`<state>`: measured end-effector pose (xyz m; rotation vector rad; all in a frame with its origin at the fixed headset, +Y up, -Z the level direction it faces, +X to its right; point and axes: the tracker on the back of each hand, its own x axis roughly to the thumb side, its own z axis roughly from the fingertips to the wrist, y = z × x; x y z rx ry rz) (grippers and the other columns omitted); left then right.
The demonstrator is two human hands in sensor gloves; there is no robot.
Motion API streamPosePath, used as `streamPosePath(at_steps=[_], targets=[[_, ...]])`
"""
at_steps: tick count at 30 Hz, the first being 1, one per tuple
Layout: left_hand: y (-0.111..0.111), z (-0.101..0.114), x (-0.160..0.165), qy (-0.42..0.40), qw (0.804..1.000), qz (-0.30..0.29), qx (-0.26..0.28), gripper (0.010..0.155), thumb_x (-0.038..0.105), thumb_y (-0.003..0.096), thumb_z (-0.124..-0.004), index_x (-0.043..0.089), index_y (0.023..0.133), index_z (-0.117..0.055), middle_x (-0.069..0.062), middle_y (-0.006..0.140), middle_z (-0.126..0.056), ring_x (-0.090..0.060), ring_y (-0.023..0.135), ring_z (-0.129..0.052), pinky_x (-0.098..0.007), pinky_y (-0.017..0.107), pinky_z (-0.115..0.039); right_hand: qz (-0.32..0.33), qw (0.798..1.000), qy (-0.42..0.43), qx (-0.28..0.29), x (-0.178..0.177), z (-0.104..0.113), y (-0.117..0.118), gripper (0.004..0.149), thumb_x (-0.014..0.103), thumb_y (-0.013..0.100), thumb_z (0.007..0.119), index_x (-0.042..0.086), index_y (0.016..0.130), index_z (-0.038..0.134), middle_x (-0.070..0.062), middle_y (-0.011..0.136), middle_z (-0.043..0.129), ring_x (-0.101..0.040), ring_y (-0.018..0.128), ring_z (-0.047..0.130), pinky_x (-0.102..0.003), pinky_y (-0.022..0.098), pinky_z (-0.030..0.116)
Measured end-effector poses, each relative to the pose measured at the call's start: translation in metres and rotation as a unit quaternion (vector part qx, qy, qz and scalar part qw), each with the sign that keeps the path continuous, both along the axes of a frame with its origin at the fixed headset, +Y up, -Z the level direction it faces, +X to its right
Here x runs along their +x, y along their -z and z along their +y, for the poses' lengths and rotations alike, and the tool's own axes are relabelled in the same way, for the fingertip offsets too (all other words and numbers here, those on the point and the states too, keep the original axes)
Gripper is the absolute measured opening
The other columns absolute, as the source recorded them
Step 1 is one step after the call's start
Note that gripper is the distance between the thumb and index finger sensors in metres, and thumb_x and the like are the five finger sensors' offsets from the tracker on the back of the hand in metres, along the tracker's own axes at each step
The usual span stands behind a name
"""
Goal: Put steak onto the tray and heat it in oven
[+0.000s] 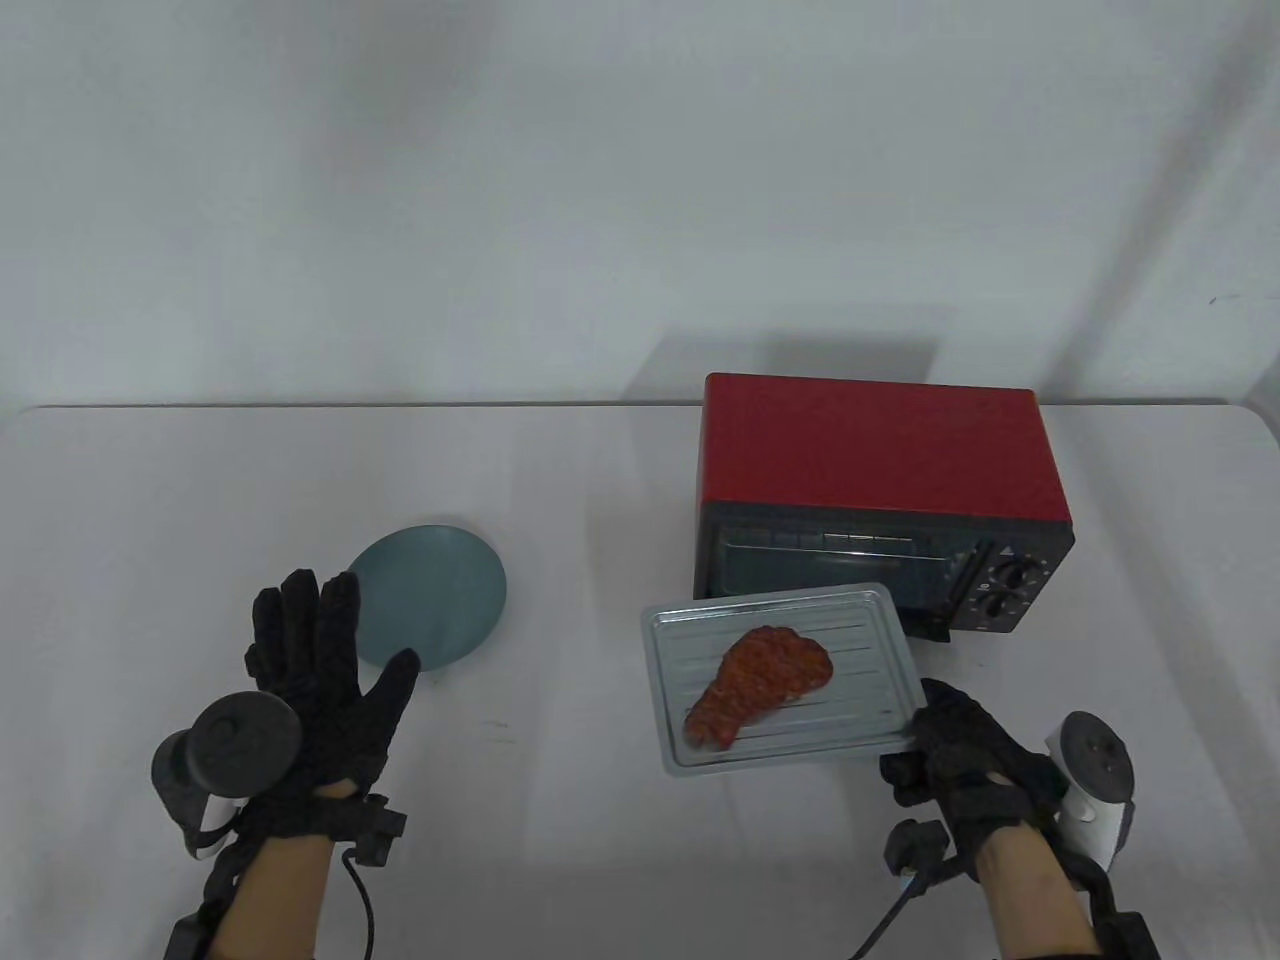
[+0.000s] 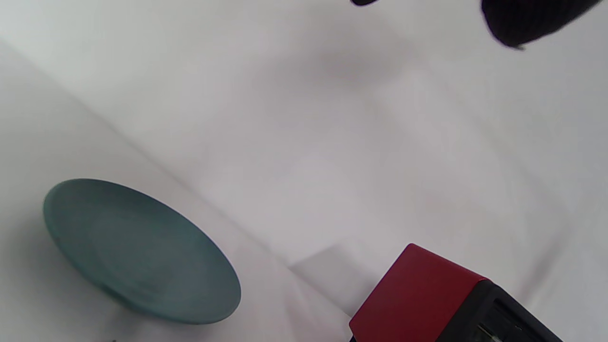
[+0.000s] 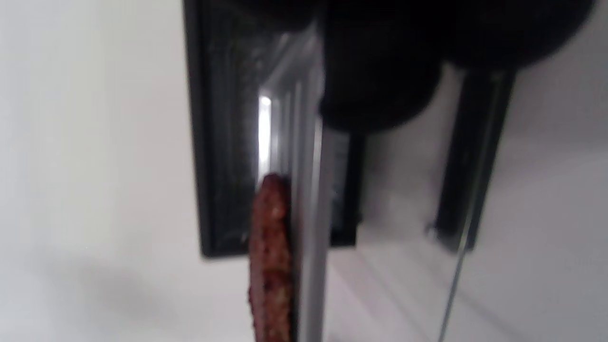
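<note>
The reddish-brown steak [image 1: 757, 685] lies on the silver tray [image 1: 870, 645], which is held up just in front of the red oven [image 1: 880, 470]. The oven's door hangs open under the tray's far edge. My right hand [image 1: 950, 745] grips the tray's near right corner. The right wrist view is turned on its side: the steak [image 3: 270, 256] and the tray's edge [image 3: 311, 237] show edge-on before the dark oven mouth [image 3: 218, 142]. My left hand [image 1: 320, 650] hovers over the table with its fingers spread, holding nothing, beside the teal plate [image 1: 440, 590].
The teal plate [image 2: 137, 249] sits bare on the white table, left of the oven [image 2: 418, 294]. Two black knobs [image 1: 1010, 590] are on the oven's right front. A white wall stands behind the table.
</note>
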<state>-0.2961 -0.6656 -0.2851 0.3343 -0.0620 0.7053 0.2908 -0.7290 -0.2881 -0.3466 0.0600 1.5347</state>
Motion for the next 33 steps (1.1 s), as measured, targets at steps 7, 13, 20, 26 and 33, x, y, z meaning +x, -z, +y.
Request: streamPosePath(at_steps=[7, 13, 20, 26, 33], targets=[[0.001, -0.002, 0.002, 0.003, 1.0, -0.001, -0.008, 0.085, 0.079, 0.0491, -0.061, 0.035, 0.115, -0.03, -0.007, 0.123, -0.018, -0.039, 0.113, -0.009, -0.072, 0.071, -0.025, -0.052, 0.998, 0.002, -0.027, 0.026, -0.015, 0.013, 0.048, 0.012, 0.05, 0.068, -0.001, 0.095, 0.055, -0.029, 0.077, 0.088, -0.024, 0.03, 0.102, -0.05, 0.021, 0.083], [0.001, -0.002, 0.003, 0.003, 1.0, -0.002, -0.014, 0.084, 0.079, 0.0491, -0.061, 0.035, 0.115, -0.031, -0.007, 0.123, -0.018, -0.039, 0.113, -0.009, -0.072, 0.071, -0.025, -0.065, 0.997, 0.016, -0.035, 0.029, -0.023, 0.024, 0.048, 0.012, 0.051, 0.067, -0.001, 0.095, 0.055, -0.029, 0.077, 0.088, -0.024, 0.031, 0.102, -0.05, 0.022, 0.083], [0.002, -0.004, 0.005, 0.004, 1.0, -0.006, -0.02, 0.084, 0.079, 0.0494, -0.061, 0.035, 0.115, -0.031, -0.007, 0.123, -0.018, -0.039, 0.113, -0.009, -0.072, 0.071, -0.025, -0.076, 0.996, 0.01, -0.041, 0.033, -0.027, 0.034, 0.048, 0.012, 0.051, 0.067, -0.001, 0.095, 0.055, -0.028, 0.077, 0.088, -0.024, 0.032, 0.102, -0.05, 0.022, 0.083], [0.002, -0.005, 0.006, 0.003, 1.0, -0.008, -0.024, 0.084, 0.079, 0.0493, -0.061, 0.034, 0.115, -0.031, -0.007, 0.123, -0.018, -0.039, 0.113, -0.008, -0.072, 0.071, -0.024, -0.084, 0.995, 0.012, -0.044, 0.033, -0.029, 0.039, 0.047, 0.013, 0.051, 0.067, -0.001, 0.095, 0.055, -0.028, 0.077, 0.088, -0.024, 0.032, 0.102, -0.05, 0.023, 0.083], [0.003, -0.005, 0.007, 0.006, 1.0, -0.01, -0.028, 0.084, 0.079, 0.0493, -0.061, 0.034, 0.115, -0.031, -0.007, 0.122, -0.018, -0.039, 0.113, -0.008, -0.072, 0.071, -0.024, -0.088, 0.995, 0.017, -0.042, 0.03, -0.029, 0.045, 0.047, 0.013, 0.051, 0.067, 0.0, 0.095, 0.055, -0.028, 0.078, 0.088, -0.024, 0.033, 0.103, -0.05, 0.023, 0.083]])
